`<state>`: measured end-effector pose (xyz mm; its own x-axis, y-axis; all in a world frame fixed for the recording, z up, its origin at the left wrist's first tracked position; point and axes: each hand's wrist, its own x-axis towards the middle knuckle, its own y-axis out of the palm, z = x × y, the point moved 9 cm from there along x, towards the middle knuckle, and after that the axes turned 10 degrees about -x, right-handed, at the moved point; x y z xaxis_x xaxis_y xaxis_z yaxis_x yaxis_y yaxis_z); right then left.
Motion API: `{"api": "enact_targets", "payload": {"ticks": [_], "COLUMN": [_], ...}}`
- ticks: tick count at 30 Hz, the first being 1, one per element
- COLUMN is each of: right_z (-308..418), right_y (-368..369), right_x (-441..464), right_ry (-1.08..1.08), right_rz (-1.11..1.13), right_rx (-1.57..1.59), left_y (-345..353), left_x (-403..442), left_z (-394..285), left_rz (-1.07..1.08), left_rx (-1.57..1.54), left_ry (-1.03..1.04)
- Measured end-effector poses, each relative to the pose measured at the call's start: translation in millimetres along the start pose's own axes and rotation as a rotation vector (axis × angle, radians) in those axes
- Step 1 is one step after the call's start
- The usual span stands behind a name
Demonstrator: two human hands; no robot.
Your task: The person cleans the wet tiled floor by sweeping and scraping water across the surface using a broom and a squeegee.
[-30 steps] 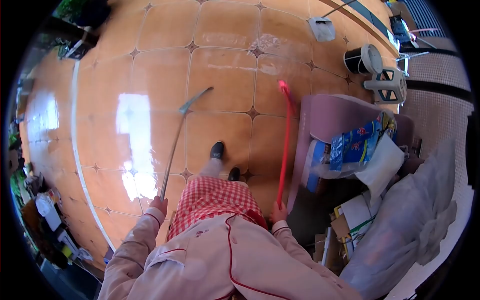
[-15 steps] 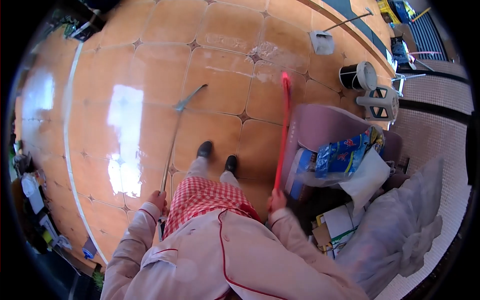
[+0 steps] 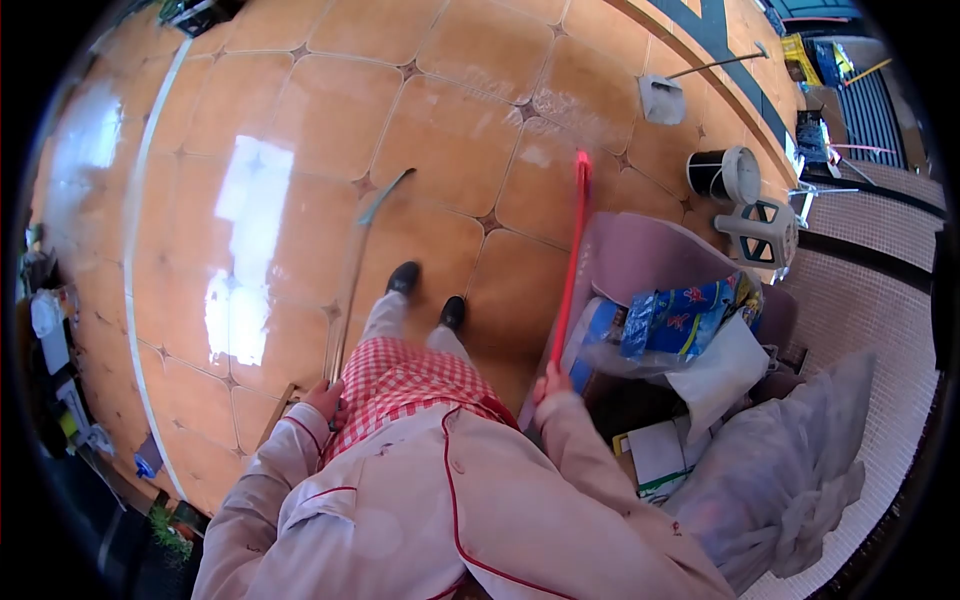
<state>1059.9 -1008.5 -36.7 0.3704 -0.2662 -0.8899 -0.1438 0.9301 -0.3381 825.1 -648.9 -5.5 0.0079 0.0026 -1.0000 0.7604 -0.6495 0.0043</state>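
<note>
At the lower left, my left hand (image 3: pixel 325 400) is closed around the upper end of a long-handled floor squeegee (image 3: pixel 350 285). Its pale metal pole runs forward to a thin, curved bluish-grey head near the tiles. My right hand (image 3: pixel 553 383) grips a long red pole (image 3: pixel 570 280) with a narrow bright red head at the far end; what kind of tool it is I cannot tell. This pole slants alongside a mauve armchair (image 3: pixel 650 245). My dark shoes (image 3: pixel 403 278) stand on the floor between the two poles.
Blue packaging (image 3: pixel 680 315) and a white bag lie on the armchair. A large grey plastic bag (image 3: pixel 775 475) stands at the lower right. Farther off are a dustpan (image 3: pixel 661 100), a bucket (image 3: pixel 722 175) and a grey stool (image 3: pixel 757 233). Shiny orange tiles (image 3: pixel 430 240) reflect light.
My view has turned slightly, so the floor and furniture sit at another angle. My shoes appear a little higher in view. Both hands keep hold of their poles.
</note>
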Motion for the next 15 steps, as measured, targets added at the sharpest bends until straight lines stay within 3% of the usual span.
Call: {"api": "enact_targets", "payload": {"ticks": [3, 5, 9, 11, 13, 15], "right_z": [-60, -67, -41, -14, -2, -12], "right_y": [-23, -28, -8, 5, 3, -21], "right_x": [-17, -1, 30, 36, 46, 40], "right_ry": [0.093, 0.047, -0.055, -0.08, 0.062, 0.034], "right_rz": [-0.021, -0.025, -0.068, -0.032, 0.156, 0.13], "right_rx": [-0.012, -0.079, -0.236, -0.191, -0.028, -0.035], "left_y": [-4, -6, -7, -11, -16, -17], "left_x": [0, 3, 5, -3, -14, -20], "left_z": [10, 20, 30, 26, 23, 17], "left_rz": [0.037, 0.048, 0.134, 0.099, 0.017, -0.033], "left_rx": [0.049, 0.109, -0.118, -0.095, -0.106, -0.065], "left_ry": [-0.003, 0.034, 0.034, 0.093, 0.088, 0.141]}}
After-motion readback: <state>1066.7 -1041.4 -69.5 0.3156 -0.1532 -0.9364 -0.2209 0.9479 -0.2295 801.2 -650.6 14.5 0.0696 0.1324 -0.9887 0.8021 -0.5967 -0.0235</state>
